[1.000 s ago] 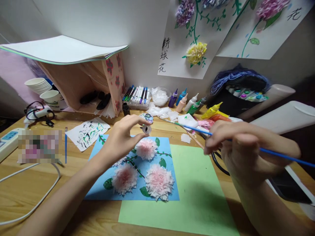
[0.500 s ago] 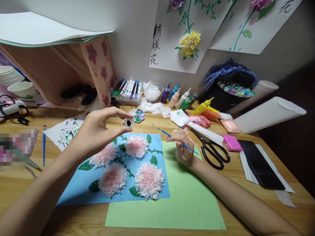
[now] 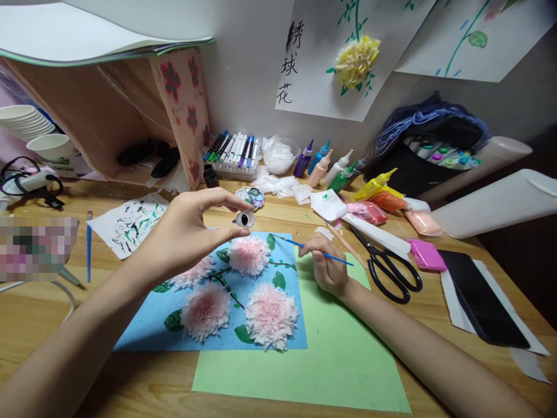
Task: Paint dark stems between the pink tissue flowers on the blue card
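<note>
My left hand (image 3: 191, 229) is raised over the desk and pinches a small round white cap-like piece with a dark centre (image 3: 245, 219) between thumb and fingers. My right hand (image 3: 327, 268) rests low on the green paper sheet (image 3: 331, 354) and grips a thin blue paintbrush (image 3: 313, 248), whose tip points left toward the blue sheet (image 3: 143, 334). Several pink tissue flowers (image 3: 270, 313) with green painted leaves and stems lie on that blue sheet, just below both hands.
A small paint palette (image 3: 251, 196), a tray of markers (image 3: 235, 155), paint bottles (image 3: 324, 165) and tissue scraps stand at the back. Black scissors (image 3: 387, 268), pink clay (image 3: 424, 254) and a black phone (image 3: 481, 302) lie right. A second brush (image 3: 89, 247) and smeared paper (image 3: 128, 223) lie left.
My right hand has dropped from close to the camera down onto the green paper, still holding the brush. My left hand has kept its pinch on the small round piece.
</note>
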The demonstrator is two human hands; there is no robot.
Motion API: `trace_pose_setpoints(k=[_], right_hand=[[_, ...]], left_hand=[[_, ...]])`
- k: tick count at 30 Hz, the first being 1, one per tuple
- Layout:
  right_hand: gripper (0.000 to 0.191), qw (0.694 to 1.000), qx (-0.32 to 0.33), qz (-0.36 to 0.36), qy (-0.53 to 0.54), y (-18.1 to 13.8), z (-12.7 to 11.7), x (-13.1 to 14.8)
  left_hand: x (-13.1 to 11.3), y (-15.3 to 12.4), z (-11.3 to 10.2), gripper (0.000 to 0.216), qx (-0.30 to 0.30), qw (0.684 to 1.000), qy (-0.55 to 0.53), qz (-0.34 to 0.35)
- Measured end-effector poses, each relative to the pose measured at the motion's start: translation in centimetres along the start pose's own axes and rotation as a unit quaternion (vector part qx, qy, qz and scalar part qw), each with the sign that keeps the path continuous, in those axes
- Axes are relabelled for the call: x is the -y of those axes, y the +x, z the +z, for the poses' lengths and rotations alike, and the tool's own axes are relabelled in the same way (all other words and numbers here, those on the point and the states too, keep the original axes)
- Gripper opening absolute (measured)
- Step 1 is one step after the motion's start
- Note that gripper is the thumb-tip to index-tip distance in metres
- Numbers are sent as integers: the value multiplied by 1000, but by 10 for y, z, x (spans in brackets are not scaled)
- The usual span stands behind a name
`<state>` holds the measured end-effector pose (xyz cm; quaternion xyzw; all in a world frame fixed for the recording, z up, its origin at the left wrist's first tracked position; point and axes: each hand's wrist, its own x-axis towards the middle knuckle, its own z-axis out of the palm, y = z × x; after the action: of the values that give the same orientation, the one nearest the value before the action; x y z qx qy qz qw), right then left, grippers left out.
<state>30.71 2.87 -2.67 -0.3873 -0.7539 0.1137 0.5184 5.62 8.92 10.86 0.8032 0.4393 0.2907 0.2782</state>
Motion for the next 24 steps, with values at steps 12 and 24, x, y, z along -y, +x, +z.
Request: trace_pose_setpoints(k=[12, 24], right_hand=[[26, 1000, -3, 17, -26, 4, 0, 3], [25, 1000, 1, 19, -14, 2, 0, 3]], left_hand=[[1, 2, 2, 17, 22, 999, -25, -11], [0, 1, 1, 17, 9, 1000, -18, -3]])
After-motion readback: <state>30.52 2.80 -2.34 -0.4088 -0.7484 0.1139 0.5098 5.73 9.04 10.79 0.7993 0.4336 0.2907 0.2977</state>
